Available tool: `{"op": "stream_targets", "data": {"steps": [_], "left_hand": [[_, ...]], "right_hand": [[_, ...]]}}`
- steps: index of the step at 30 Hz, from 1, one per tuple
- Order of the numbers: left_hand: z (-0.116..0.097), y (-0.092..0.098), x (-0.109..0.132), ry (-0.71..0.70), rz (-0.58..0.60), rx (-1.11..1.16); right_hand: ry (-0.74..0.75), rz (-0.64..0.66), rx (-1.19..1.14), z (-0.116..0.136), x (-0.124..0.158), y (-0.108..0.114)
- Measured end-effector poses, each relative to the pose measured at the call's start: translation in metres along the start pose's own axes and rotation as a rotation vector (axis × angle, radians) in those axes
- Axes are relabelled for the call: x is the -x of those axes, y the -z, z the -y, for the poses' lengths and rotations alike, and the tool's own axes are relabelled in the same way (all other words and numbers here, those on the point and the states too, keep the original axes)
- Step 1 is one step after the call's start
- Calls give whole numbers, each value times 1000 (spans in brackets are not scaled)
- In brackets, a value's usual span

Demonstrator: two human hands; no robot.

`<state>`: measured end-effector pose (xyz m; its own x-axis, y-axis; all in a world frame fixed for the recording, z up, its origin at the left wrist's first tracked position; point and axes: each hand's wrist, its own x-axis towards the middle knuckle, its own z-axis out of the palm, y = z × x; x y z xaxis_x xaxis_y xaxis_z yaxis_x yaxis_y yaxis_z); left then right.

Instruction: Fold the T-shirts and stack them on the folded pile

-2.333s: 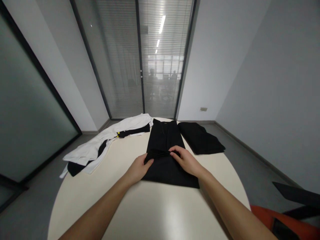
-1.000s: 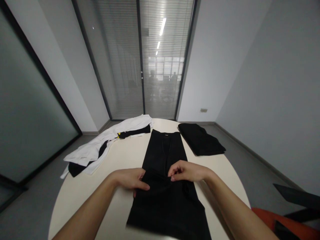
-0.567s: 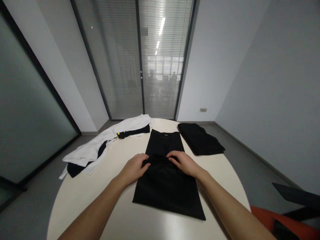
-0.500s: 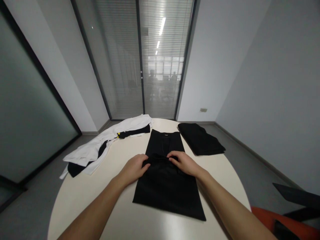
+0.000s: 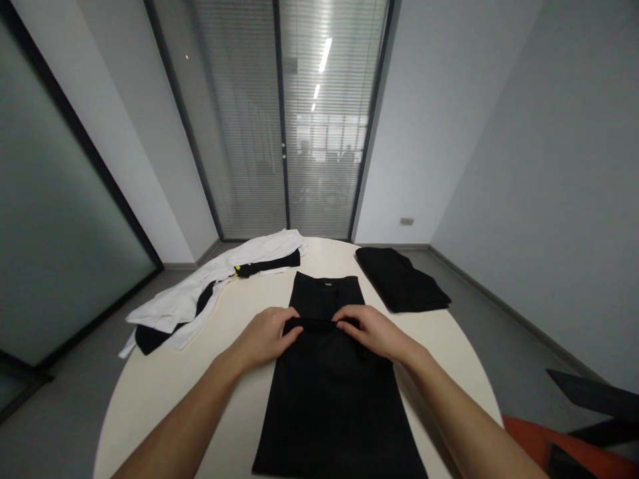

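On the round worktop (image 5: 144, 392), the black garment (image 5: 339, 392) lies along the twelve-to-six line. White and black clothes (image 5: 214, 269) rest near ten o'clock, the folded black piece (image 5: 402, 283) near one. The left hand (image 5: 267, 336) and right hand (image 5: 372, 330) pinch its crosswise fold, set apart, presumably for an even line.

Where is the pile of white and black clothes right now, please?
In the head view, the pile lies at the far left of the table, beyond the left hand and left of the held black garment.
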<state>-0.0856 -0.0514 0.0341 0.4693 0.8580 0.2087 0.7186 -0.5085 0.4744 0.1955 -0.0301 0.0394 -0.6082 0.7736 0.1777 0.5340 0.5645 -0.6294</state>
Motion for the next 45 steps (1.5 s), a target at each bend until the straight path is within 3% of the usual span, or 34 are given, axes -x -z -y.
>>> {"op": "stream_targets", "data": {"steps": [3, 8, 12, 18, 21, 25, 27, 31, 38, 42, 45], "left_hand": [[7, -11, -4, 8, -118, 54], [13, -24, -6, 57, -31, 45], [9, -13, -3, 71, 45, -46], [1, 6, 5, -48, 171, -78], [2, 5, 3, -42, 120, -26], [8, -8, -2, 70, -24, 14], [11, -16, -4, 104, -56, -4], [14, -25, -7, 125, -65, -20], [14, -27, -7, 73, -84, -20], [12, -21, -5, 74, -54, -33], [8, -11, -2, 66, 32, -107]], "right_hand": [[27, -114, 96, -8, -7, -4], [-6, -26, 129, -21, -13, -15], [-47, 55, 102, -15, -9, -13], [-61, 184, -85, -4, -1, -9], [-60, 97, -96, -1, -2, -6], [-47, -121, -5, -3, -6, -3], [-30, -158, 23, -9, -8, -6], [-55, -81, -15, -22, -7, -12], [-97, -82, -87, -26, -6, -14], [-106, -42, -71, -22, -7, -15], [-143, 45, -71, -16, -5, -15]]}}
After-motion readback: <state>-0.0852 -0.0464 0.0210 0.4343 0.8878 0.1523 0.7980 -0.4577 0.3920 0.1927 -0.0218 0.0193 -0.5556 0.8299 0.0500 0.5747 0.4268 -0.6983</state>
